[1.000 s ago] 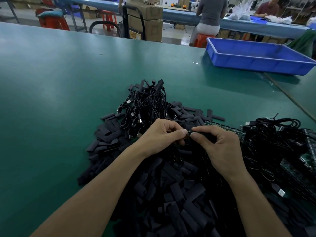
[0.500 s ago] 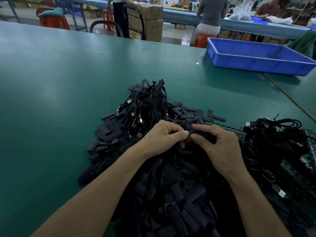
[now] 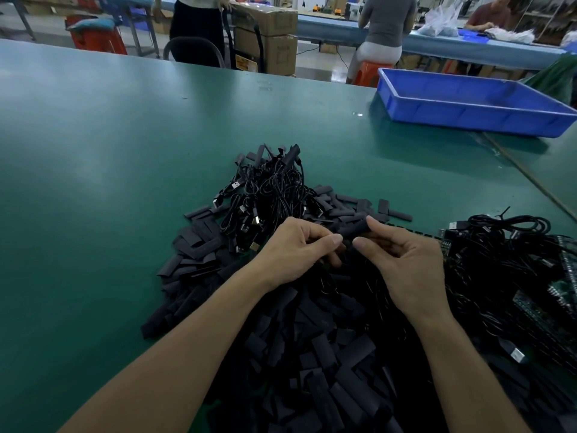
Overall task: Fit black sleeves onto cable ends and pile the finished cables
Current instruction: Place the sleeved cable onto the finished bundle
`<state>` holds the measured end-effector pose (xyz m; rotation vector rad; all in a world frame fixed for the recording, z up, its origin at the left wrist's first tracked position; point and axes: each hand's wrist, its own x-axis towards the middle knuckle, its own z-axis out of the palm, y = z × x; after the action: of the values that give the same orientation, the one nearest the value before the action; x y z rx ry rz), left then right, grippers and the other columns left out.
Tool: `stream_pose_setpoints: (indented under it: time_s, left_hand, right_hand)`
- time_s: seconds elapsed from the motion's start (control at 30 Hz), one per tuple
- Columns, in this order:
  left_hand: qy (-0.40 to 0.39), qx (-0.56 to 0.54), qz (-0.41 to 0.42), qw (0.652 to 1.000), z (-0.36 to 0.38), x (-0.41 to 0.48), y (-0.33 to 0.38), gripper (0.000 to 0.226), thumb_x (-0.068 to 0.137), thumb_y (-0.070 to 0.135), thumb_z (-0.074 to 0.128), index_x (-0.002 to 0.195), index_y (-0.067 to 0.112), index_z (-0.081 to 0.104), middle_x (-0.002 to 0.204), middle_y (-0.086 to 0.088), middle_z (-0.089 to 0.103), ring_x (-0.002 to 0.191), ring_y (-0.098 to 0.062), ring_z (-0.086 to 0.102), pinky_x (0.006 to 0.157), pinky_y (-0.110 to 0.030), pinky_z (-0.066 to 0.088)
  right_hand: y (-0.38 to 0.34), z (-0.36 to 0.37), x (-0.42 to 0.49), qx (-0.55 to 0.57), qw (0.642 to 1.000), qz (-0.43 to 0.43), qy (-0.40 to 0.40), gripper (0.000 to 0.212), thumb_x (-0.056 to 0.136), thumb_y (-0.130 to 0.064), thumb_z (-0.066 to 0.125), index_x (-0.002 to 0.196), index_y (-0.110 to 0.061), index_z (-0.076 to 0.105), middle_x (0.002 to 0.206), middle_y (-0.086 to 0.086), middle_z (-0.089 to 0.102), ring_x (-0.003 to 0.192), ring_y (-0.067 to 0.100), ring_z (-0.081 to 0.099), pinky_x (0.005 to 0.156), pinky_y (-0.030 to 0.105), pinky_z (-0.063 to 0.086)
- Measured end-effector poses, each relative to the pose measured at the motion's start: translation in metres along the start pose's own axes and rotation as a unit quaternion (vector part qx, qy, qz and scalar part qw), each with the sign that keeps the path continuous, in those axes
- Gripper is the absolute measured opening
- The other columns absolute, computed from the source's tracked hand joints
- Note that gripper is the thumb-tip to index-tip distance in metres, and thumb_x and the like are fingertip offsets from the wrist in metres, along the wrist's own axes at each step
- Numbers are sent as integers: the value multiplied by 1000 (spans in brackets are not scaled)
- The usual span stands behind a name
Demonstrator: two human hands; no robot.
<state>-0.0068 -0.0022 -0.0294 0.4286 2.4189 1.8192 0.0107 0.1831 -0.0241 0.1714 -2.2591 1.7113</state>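
We are looking down on a green bench (image 3: 93, 182). At the left, loose sleeves (image 3: 199, 245) are lying in a flat heap that is spreading toward us under both forearms. Behind the heap, a pile (image 3: 271, 189) of coiled cables is resting on the bench, with several plugs showing at its near edge. Our left hand (image 3: 296, 248) is hovering just in front of this pile, fingers curling inward. Its grip is pinching a cable (image 3: 345, 250) that the fingers are mostly hiding, so we cannot tell how far its end is reaching. Between the two hands a single sleeve (image 3: 356, 229) is pointing up and to the right, above the heap. Our right hand (image 3: 412, 264) is grasping that sleeve, forefinger lying on its far end and thumb pressing from below. Further right, a tangle (image 3: 499, 245) of cables is lying on the bench, touching the heap. At the far right, well apart from the hands, a blue tray (image 3: 468, 115) is sitting on the bench. Beyond the bench, people (image 3: 382, 23) are working near stacked cardboard boxes (image 3: 265, 35).
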Motion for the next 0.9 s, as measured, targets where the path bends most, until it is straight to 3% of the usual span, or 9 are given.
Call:
stream_pose_setpoints:
  time_s: [0.13, 0.27, 0.4, 0.53, 0.6, 0.67, 0.77, 0.83, 0.9]
  left_hand:
    - [-3, 11, 6, 1000, 1, 0, -2, 22, 99, 23, 62, 92, 10, 78, 78, -4, 77, 79, -46, 66, 76, -52, 55]
    - [1, -15, 7, 1000, 1, 1, -2, 18, 98, 23, 64, 97, 10, 78, 80, -1, 77, 76, -18, 71, 73, -29, 57]
    - [2, -18, 17, 1000, -4, 3, 5, 11, 93, 19, 70, 93, 9, 77, 83, -5, 76, 77, -19, 71, 78, -32, 57]
    - [101, -7, 62, 993, -12, 6, 23, 12, 94, 20, 69, 86, 18, 78, 69, 3, 72, 54, -7, 56, 54, -20, 47]
    - [198, 4, 66, 978, -23, 12, 32, 13, 94, 24, 69, 85, 22, 78, 64, 7, 70, 43, -3, 47, 45, -16, 39]
    - [278, 74, 58, 956, -37, 20, 38, 13, 94, 26, 68, 91, 19, 79, 61, 12, 66, 41, 0, 46, 45, -11, 35]
    - [318, 161, 29, 934, -55, 34, 48, 20, 97, 25, 64, 105, 12, 77, 71, 15, 64, 57, 4, 56, 53, -6, 38]
    - [321, 182, -2, 929, -64, 44, 49, 28, 98, 28, 63, 117, 8, 71, 94, 0, 72, 86, -7, 63, 73, -12, 42]
    - [309, 192, -37, 931, -65, 50, 49, 48, 98, 34, 62, 136, 4, 58, 130, -12, 63, 126, -24, 54, 106, -29, 39]
  right_hand:
    - [0, 1, -1, 30, 999, -3, 16, 31, 80, -14, 80, 105, -32, 73, 91, -15, 77, 86, 6, 74, 81, 17, 56]
    - [-2, -1, -1, 31, 999, -15, 34, 24, 86, -10, 75, 96, -32, 71, 83, -8, 76, 74, 11, 74, 66, 18, 55]
    - [-8, -7, 2, -6, 997, -33, 64, 21, 90, -8, 71, 94, -29, 69, 79, -6, 75, 71, 11, 72, 63, 19, 55]
    - [-22, -18, 6, -231, 961, -127, 85, 20, 95, -11, 64, 110, -19, 74, 95, -9, 72, 86, 2, 66, 84, 9, 45]
    - [-24, -18, 11, -355, 928, -100, 53, 29, 97, -11, 58, 124, -14, 67, 118, 5, 69, 111, 17, 61, 100, 22, 39]
    - [-23, -17, 12, -464, 885, -12, 15, 42, 100, -23, 52, 142, -17, 52, 145, 8, 52, 138, 26, 41, 117, 39, 23]
    - [-18, -15, 7, -523, 850, 58, -27, 51, 101, -39, 45, 149, -21, 40, 157, 5, 34, 150, 23, 18, 123, 45, 1]
    - [-18, -16, 7, -514, 855, 61, -28, 45, 101, -38, 46, 141, -19, 47, 149, 6, 45, 145, 25, 28, 123, 45, 6]
    - [-19, -18, 9, -484, 874, 50, -18, 33, 102, -33, 46, 129, -17, 56, 132, 7, 60, 131, 27, 45, 120, 45, 17]
